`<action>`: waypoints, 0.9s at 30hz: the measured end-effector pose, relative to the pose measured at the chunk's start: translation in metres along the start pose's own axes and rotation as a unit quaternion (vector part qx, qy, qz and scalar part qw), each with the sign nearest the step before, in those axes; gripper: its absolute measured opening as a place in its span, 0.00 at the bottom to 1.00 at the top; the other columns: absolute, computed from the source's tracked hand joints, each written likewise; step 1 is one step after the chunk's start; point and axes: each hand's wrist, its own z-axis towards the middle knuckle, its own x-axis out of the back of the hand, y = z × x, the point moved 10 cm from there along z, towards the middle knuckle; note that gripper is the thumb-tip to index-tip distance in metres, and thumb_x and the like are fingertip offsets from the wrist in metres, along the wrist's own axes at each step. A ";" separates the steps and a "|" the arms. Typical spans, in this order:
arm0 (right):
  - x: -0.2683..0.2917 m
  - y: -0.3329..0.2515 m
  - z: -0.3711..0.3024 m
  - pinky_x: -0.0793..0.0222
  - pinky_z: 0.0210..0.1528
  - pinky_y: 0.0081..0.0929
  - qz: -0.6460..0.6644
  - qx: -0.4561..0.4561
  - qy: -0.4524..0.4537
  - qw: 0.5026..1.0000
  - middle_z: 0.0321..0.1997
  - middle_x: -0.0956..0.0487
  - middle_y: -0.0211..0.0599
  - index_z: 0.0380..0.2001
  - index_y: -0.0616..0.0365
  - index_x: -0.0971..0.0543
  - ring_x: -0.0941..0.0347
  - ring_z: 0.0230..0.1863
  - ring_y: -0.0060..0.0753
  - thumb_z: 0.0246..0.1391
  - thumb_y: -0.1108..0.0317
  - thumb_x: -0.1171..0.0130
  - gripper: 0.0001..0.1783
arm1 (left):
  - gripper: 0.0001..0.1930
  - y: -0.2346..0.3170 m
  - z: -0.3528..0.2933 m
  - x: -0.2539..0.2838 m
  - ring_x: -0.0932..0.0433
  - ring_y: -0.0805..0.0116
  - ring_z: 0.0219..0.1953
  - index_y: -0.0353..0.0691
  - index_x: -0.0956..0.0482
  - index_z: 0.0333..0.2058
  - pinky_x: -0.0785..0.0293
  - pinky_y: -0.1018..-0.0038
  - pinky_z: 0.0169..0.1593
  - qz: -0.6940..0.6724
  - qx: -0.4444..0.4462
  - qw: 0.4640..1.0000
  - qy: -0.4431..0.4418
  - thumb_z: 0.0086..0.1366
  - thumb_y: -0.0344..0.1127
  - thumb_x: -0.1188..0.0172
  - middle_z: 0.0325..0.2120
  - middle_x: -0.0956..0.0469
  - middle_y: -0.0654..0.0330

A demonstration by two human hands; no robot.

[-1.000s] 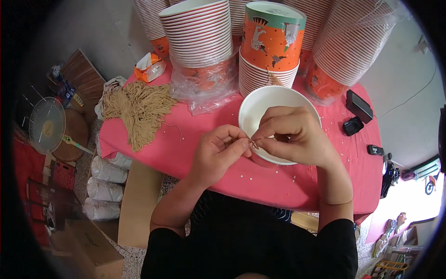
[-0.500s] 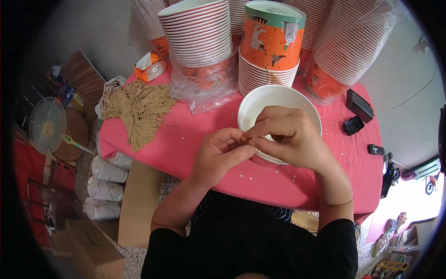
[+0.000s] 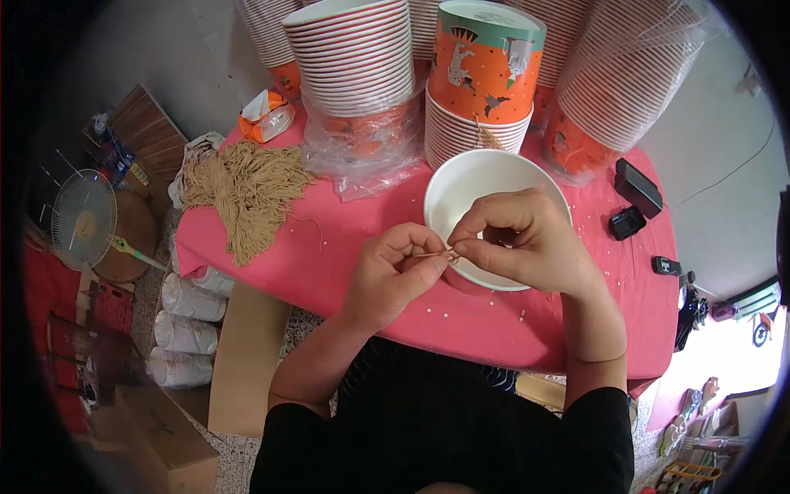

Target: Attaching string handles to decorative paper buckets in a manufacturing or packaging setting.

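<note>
Above the near rim of an open white paper bucket [image 3: 455, 183], my two hands meet at their fingertips. My left hand [image 3: 390, 276] pinches a thin tan cord [image 3: 426, 254] between thumb and fingers. From the right, my right hand [image 3: 539, 243] pinches the same cord close by, its wrist arched over the bucket's near right side. A small loop or knot seems to sit between the fingertips, too small to make out. More tan cords [image 3: 247, 193] lie in a loose pile at the left of the table.
Tall stacks of paper buckets [image 3: 354, 62] line the back of the pink-covered table [image 3: 346, 284], one topped by an upturned orange bucket [image 3: 485, 74]. Small white bits dot the cloth. Black devices [image 3: 638, 188] lie at the right; an orange packet [image 3: 265, 115] sits back left.
My fingertips have shifted slightly right, and the tan cord between them now shows. My right fingers have drawn closer around it. The bucket stays in place.
</note>
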 end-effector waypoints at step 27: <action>-0.011 0.010 0.001 0.42 0.23 0.25 -0.007 -0.050 -0.056 0.997 0.17 0.30 0.31 0.26 0.64 0.25 0.40 0.19 0.19 0.57 0.69 0.41 0.10 | 0.05 0.012 -0.001 -0.001 0.35 0.86 0.24 0.36 0.28 0.38 0.40 0.87 0.26 -0.030 -0.058 0.998 0.020 0.64 0.23 0.46 0.26 0.30 0.69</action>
